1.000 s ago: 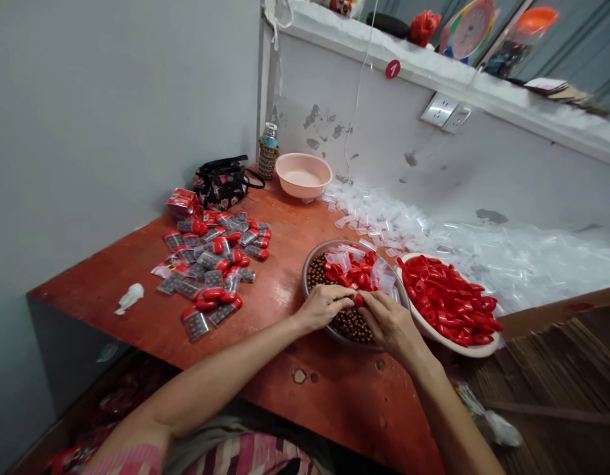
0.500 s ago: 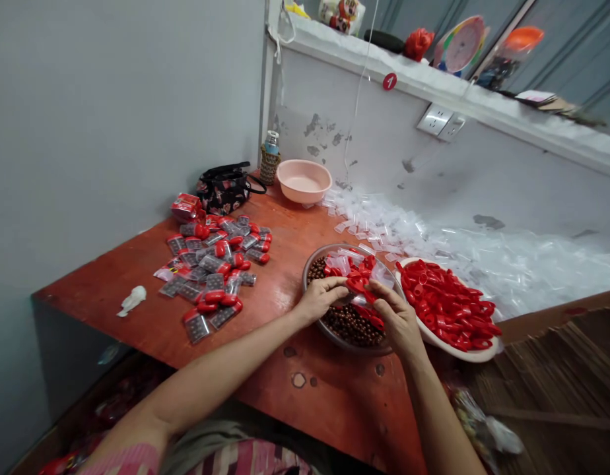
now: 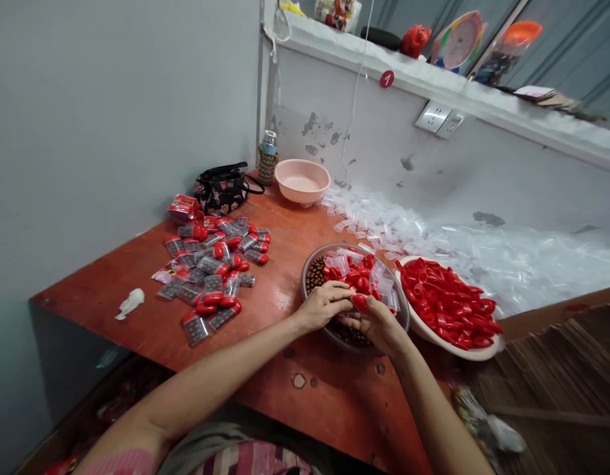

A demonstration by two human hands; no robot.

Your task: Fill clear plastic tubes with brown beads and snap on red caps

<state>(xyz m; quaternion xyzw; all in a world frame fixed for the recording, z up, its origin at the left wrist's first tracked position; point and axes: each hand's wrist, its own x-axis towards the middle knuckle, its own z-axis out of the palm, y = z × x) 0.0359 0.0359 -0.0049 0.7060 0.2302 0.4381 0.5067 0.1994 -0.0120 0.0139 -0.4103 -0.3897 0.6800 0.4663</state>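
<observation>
My left hand [image 3: 325, 306] and my right hand [image 3: 380, 324] meet over a grey metal bowl [image 3: 405, 323]. A small red plastic cap [image 3: 359, 303] is held between them: my right thumb presses on it, and my left fingertips are closed at its left end. Whatever is under the cap is hidden by my fingers. In the bowl lie brown beads [image 3: 315, 274], more red caps and clear plastic sleeves [image 3: 381, 280]. Close by on the right, a white basin [image 3: 436, 338] is heaped with red caps [image 3: 446, 303].
Filled clear packs with red caps [image 3: 213, 265] lie piled on the red table [image 3: 265, 330] at left. A floral bag [image 3: 220, 191], a bottle [image 3: 269, 148] and a pink basin [image 3: 302, 191] stand behind. Loose clear sleeves [image 3: 513, 264] spread along the wall. Cardboard [image 3: 562, 382] is at right.
My hands have come closer together and slightly lower over the bowl. The red cap has turned, and my right palm has rolled upward beneath it.
</observation>
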